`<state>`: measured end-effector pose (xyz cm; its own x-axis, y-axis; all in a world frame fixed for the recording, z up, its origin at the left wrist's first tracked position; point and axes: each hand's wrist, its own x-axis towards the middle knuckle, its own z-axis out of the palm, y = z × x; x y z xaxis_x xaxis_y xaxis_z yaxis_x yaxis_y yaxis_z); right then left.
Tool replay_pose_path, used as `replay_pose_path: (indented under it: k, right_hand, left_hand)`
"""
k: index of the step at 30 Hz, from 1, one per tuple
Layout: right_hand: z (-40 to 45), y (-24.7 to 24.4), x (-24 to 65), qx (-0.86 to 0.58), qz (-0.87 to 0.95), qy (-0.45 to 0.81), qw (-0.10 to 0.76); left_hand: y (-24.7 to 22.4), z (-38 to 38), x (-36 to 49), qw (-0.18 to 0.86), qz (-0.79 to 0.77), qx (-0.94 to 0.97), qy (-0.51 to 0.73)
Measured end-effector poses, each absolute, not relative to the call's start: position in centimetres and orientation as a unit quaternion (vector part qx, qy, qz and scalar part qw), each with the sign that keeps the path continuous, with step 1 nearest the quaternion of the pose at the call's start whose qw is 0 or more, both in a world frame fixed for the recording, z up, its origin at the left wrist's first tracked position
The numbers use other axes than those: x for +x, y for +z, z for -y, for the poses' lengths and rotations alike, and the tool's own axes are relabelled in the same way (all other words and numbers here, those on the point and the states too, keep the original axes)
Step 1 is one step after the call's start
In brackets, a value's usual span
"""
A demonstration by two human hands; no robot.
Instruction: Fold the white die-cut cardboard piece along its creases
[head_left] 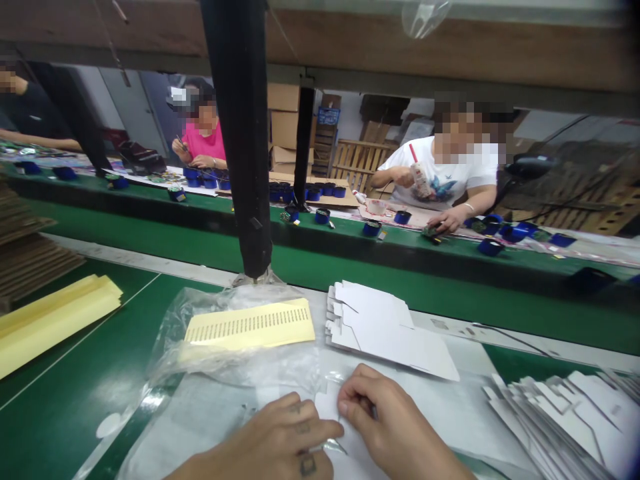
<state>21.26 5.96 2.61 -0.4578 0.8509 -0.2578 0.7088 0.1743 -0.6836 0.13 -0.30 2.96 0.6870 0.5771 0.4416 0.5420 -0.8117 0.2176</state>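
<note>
Low in the middle of the head view, my two hands meet over a white carton blank (pixel 353 450), which they partly cover. My left hand (pixel 285 437) is closed at its left side, index finger reaching across toward the right hand. The fingertips of my right hand (pixel 385 413) are pinched together at the card's upper part; whatever is between them is too small to make out. Just beyond lies a yellow label sheet (pixel 250 325) with rows of small dark print, on a clear plastic bag (pixel 173 343). A flat white carton stack (pixel 380 323) is beyond my right hand.
More white carton blanks (pixel 565 413) are fanned out at right. Folded yellow paper (pixel 55 320) and stacked brown cardboard (pixel 30 253) stand left. A black post (pixel 240 140) rises behind the bag. Across the green conveyor (pixel 310 263), co-workers handle parts beside several blue round housings (pixel 373 229).
</note>
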Motion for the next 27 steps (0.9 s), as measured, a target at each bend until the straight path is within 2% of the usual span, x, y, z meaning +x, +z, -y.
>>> replay_pose_path:
  k: [7,11,16,22,27]
  right_hand:
    - [-6.1,2.1,21.2,-0.517,0.758,0.383,0.109]
    - [-6.3,1.8,21.5,-0.527,0.733,0.402,0.152]
    - [-6.6,2.2,21.5,-0.537,0.745,0.387,0.081]
    - [-6.9,2.0,21.6,-0.516,0.767,0.348,0.156]
    - [-6.4,2.2,21.7,-0.514,0.769,0.361,0.118]
  left_hand:
    - [1.0,-0.1,0.3,0.028,-0.299,0.914,0.273]
    - [1.2,0.0,0.3,0.023,-0.302,0.918,0.257]
    - [1.3,0.0,0.3,0.016,-0.288,0.919,0.269]
    - [0.9,-0.1,0.0,0.054,-0.275,0.920,0.273]
    - [-0.4,-0.3,-0.1,0.045,-0.268,0.912,0.307]
